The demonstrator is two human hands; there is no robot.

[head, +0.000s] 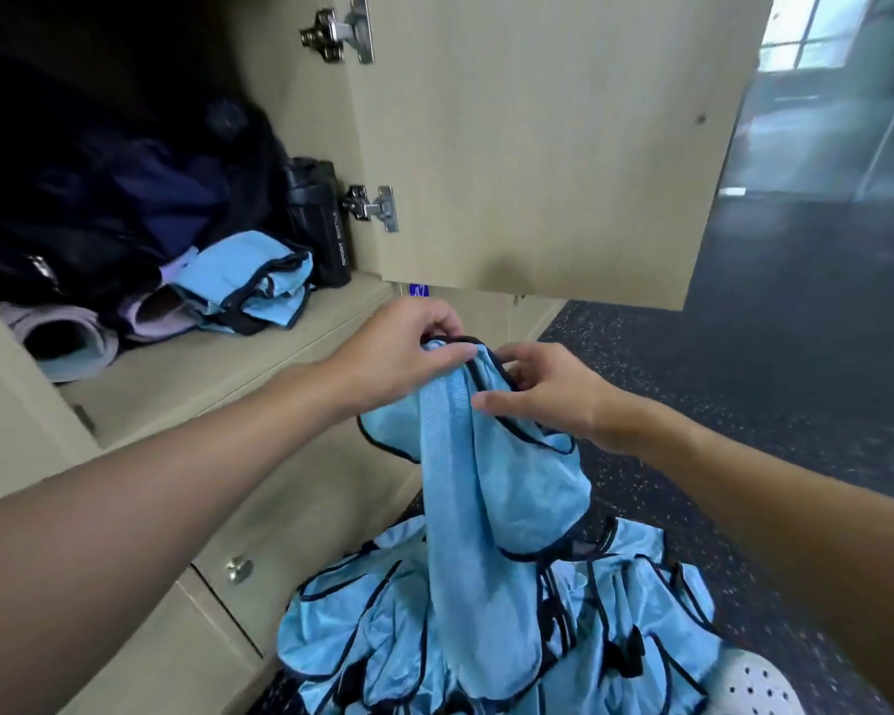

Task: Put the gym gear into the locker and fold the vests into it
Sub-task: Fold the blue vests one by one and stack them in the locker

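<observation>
In the middle of my view, just under the open locker door (pixel 538 147), the left grip (pixel 409 353) pinches the bunched top of a blue vest (pixel 486 482), fingers curled on its dark trim; the right grip (pixel 548 394), at its three o'clock and nearly touching it, has thumb and fingers closed on the neighbouring edge; both are closed on the one vest. The vest hangs toward six o'clock, its lower end lost against the heap of vests (pixel 409 637) on the floor (pixel 744 379); I cannot tell whether it is clear of them. At ten o'clock the locker shelf (pixel 218 374) carries a folded stack (pixel 249 286), a black bottle (pixel 321 219) just beside it at its two o'clock.

I judge the step to be finding the shoulders for a fold; I would slide the grips apart along the trim, since the fabric looks slippery; lift until the tail drags no neighbour; let it hang flat before halving it; then lay it squarely on the stack, shy of the bottle.
</observation>
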